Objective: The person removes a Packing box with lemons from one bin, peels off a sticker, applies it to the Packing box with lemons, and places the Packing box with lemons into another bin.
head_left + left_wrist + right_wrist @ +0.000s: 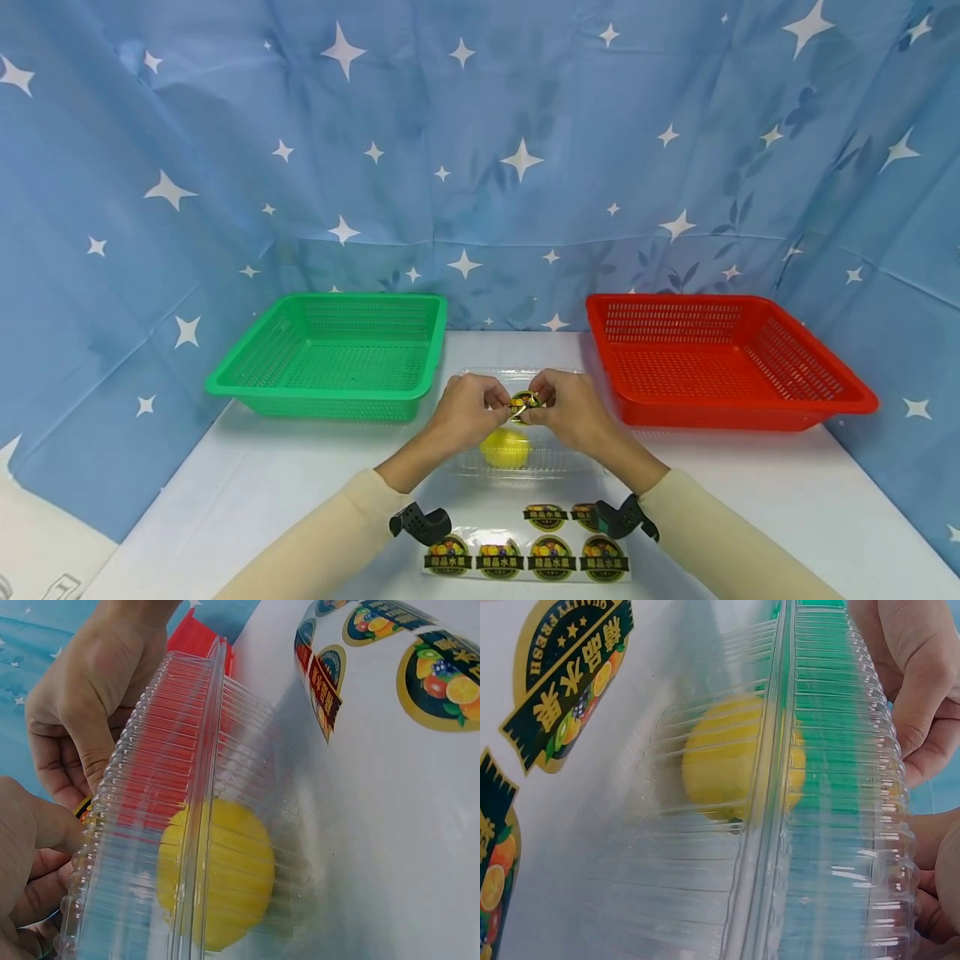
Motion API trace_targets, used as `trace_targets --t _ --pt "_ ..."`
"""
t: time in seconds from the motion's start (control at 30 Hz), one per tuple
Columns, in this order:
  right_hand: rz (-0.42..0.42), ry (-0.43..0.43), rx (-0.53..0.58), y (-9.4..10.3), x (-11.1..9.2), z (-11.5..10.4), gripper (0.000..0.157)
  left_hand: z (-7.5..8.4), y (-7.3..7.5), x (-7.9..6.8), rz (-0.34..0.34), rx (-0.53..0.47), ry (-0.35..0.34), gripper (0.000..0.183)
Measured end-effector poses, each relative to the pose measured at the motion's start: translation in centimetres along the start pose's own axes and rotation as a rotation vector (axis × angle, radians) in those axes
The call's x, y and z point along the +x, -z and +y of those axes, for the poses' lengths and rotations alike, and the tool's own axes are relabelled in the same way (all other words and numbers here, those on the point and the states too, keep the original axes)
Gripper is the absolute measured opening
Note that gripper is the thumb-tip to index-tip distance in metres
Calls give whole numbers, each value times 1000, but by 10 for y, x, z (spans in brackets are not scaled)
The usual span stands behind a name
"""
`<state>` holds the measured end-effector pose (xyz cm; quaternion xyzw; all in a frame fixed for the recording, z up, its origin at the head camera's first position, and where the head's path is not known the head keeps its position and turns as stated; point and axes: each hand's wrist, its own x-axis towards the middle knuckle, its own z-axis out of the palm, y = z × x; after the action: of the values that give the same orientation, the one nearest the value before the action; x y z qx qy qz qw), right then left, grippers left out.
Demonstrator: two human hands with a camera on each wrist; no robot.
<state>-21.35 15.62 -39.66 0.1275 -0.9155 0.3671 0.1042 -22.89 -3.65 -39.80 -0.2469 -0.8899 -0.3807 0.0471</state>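
A clear plastic clamshell box [558,463] stands on the table with its lid down over one rounded yellow fruit [506,448], which shows through the ridged plastic [196,712]. Above the lid, a round black-and-gold fruit label sticker [523,403] is held between both hands. My left hand [467,408] pinches its left edge between thumb and fingers. Thumb and fingers of my right hand [576,410] pinch the opposite edge. Both wrist views have the box in front of the fingertips, so the sticker is mostly hidden there.
Nearest me on the white table lies a sheet of matching stickers [517,577], one edge of which curls up in the left wrist view. A green basket [322,392] stands at back left, a red basket [705,408] at back right. Behind hangs a blue star-patterned curtain [517,208].
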Motion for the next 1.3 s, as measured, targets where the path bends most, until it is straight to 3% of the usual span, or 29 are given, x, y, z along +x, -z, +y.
trace_targets --t 0.2,0.6,1.3 --pt "-24 -40 0 -2 3 0 27 0 0 0 -9 25 13 6" --pt "-13 -23 -103 -2 8 1 25 1 -1 5 -25 118 54 4" --pt "1 -27 -206 -5 21 0 22 0 5 4 -61 121 -23 4"
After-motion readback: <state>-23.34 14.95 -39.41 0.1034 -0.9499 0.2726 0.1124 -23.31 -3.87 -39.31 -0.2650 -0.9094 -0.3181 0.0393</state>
